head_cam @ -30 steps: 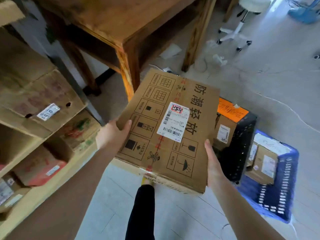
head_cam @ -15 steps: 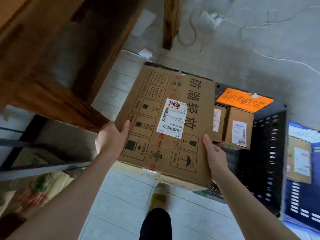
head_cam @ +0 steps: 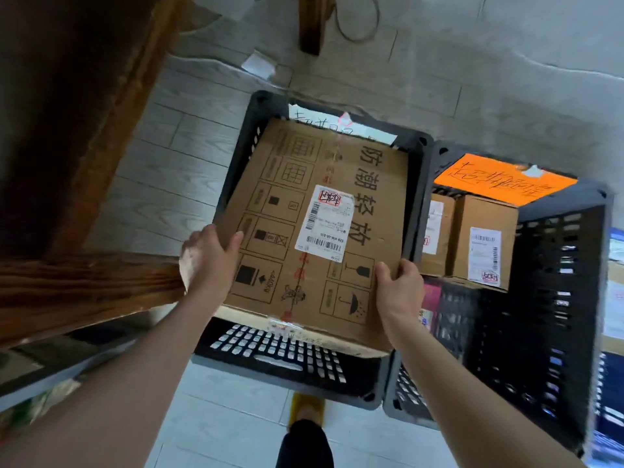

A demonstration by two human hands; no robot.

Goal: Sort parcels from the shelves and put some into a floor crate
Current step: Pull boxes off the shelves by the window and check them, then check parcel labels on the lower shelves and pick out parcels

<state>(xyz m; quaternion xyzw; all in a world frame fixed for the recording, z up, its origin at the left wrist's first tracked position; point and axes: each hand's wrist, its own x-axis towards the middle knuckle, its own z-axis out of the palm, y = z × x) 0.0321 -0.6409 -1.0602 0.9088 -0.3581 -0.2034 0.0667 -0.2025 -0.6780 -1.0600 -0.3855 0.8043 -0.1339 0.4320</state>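
Head view: flat brown cardboard parcel (head_cam: 290, 184), black handling symbols (head_cam: 258, 275), white barcode label (head_cam: 324, 224), over black plastic crate (head_cam: 287, 359); left grip (head_cam: 206, 261), right grip (head_cam: 400, 288) clasping its sides.

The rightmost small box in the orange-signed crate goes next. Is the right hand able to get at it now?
Probably not yet: the right hand and left hand both grip the big carton. The small box lies uncovered, so the way looks free after release.
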